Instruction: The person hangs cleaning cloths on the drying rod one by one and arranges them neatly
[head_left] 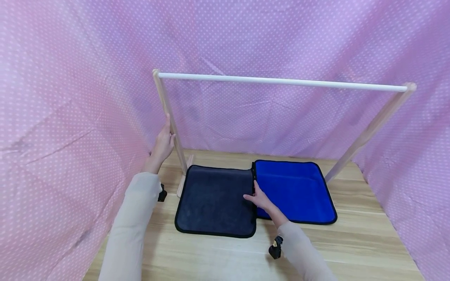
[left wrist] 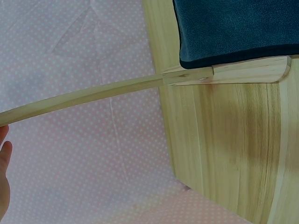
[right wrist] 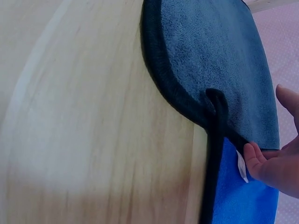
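Observation:
Two black-edged plush towels lie flat side by side: a grey towel (head_left: 216, 203) on the left and a blue towel (head_left: 293, 191) on the right. My right hand (head_left: 260, 198) is at their meeting edges. In the right wrist view, its fingertips touch the border near a white label (right wrist: 242, 167), with the thumb spread apart. A black loop (right wrist: 217, 100) shows close to the grey corner. My left hand (head_left: 164, 144) touches the left wooden post (head_left: 178, 148) of a rack, index finger pointing up along it. In the left wrist view, only some fingers show, against the post (left wrist: 93, 94).
A white rail (head_left: 281, 81) spans the rack's top to the right post (head_left: 369, 132). The left post's wooden foot (left wrist: 252, 70) stands on the wood-grain table (head_left: 211, 255), beside the grey towel. Pink dotted curtains (head_left: 263, 39) surround the back and sides.

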Demonstrator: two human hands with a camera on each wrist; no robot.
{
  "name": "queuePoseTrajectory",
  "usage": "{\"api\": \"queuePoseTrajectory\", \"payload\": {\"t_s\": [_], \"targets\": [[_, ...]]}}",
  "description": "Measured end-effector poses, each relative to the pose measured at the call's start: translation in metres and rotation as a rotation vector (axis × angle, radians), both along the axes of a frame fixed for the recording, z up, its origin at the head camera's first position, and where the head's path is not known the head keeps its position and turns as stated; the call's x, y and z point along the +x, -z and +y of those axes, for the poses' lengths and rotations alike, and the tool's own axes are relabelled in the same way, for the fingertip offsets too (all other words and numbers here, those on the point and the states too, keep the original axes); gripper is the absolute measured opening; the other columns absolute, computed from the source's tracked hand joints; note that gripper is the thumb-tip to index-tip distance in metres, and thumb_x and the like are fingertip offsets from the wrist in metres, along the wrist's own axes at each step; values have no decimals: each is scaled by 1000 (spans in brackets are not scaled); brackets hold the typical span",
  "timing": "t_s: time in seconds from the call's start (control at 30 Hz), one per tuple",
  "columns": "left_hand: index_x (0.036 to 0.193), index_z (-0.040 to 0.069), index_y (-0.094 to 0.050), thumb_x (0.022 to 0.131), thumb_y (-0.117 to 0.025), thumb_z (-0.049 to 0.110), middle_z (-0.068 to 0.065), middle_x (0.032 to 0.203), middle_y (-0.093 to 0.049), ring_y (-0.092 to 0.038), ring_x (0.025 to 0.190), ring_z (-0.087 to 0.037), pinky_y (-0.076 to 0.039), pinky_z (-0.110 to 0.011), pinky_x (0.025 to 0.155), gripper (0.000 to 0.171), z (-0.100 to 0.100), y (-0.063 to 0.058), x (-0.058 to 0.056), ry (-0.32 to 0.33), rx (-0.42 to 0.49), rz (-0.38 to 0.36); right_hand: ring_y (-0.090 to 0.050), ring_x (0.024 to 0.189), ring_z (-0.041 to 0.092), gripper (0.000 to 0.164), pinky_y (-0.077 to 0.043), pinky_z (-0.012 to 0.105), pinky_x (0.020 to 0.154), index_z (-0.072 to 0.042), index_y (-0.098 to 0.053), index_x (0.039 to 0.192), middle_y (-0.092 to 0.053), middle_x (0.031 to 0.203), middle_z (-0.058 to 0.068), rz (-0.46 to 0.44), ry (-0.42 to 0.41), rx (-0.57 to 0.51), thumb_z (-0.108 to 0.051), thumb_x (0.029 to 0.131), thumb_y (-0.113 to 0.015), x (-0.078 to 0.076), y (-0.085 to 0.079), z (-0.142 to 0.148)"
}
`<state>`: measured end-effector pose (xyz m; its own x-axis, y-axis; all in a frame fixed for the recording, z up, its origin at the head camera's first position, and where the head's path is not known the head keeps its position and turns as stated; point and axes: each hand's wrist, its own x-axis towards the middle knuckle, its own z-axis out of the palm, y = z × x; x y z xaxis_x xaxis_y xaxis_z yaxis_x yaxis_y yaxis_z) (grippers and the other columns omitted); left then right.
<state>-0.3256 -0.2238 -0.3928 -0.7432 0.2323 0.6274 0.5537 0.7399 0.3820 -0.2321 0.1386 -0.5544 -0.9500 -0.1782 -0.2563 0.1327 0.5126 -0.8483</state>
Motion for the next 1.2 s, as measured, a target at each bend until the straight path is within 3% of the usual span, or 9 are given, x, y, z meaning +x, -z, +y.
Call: {"api": "queuePoseTrajectory", "payload": {"t_s": [0.17,0.27,0.4,0.5,0.6,0.7,0.87,1.03,1.2], "targets": [[146,6,4,89,-44,-11,-36,125,-38,-47,99,-46,-40,-52,90,76,0,0,-1,3,-3,-14,-31,126,45,87,-31,55,100,6,-1,143,-16,145,30,23,12,-2,-21,87,-62,-2,2,-1],[146,6,2,88,-45,-11,-36,121,-41,-47,99,-47,-40,-53,90,76,0,0,-1,2,7,-10,-29,127,44,87,-30,57,100,4,0,144,-21,143,31,-15,35,-73,-18,86,-62,-2,1,-1],[146,8,2,88,-45,-13,-37,125,-39,-45,103,-48,-40,-54,91,78,0,1,-2,6,20,4,-36,121,42,85,-34,57,97,0,-2,145,-32,135,31,-91,89,-163,-17,86,-61,-1,0,0],[147,11,4,88,-45,-13,-37,122,-40,-47,95,-47,-42,-53,85,81,0,2,-3,16,22,24,-43,116,42,83,-37,55,95,0,-5,145,-39,129,27,-132,113,-188,-16,86,-61,0,1,2],[147,13,5,87,-45,-14,-37,114,-43,-48,88,-45,-42,-53,82,82,1,3,-2,19,18,39,-44,116,40,79,-37,54,97,2,-8,144,-46,124,24,-170,119,-242,-14,87,-60,2,1,3],[147,11,3,87,-46,-13,-37,119,-42,-47,96,-47,-41,-54,86,81,1,3,-2,15,20,40,-44,118,40,75,-35,54,99,5,-12,143,-51,120,25,-200,94,-290,-12,87,-59,4,0,4],[146,6,-1,88,-45,-13,-36,134,-32,-41,113,-49,-36,-54,96,75,1,3,-2,5,27,16,-47,116,39,71,-39,53,95,7,-20,140,-54,120,27,-213,44,-247,-10,85,-62,7,0,4],[146,6,0,89,-43,-13,-35,136,-29,-38,117,-49,-35,-54,98,75,1,2,-1,5,29,1,-58,101,30,66,-49,44,83,4,-30,138,-58,116,22,-168,-43,-147,-11,84,-64,11,1,1],[146,8,2,89,-43,-12,-35,136,-29,-39,116,-49,-35,-54,97,75,1,3,-2,-2,17,3,-60,88,22,51,-49,33,69,1,-42,132,-62,110,20,-103,-64,-160,-8,85,-61,12,-3,-2]]}}
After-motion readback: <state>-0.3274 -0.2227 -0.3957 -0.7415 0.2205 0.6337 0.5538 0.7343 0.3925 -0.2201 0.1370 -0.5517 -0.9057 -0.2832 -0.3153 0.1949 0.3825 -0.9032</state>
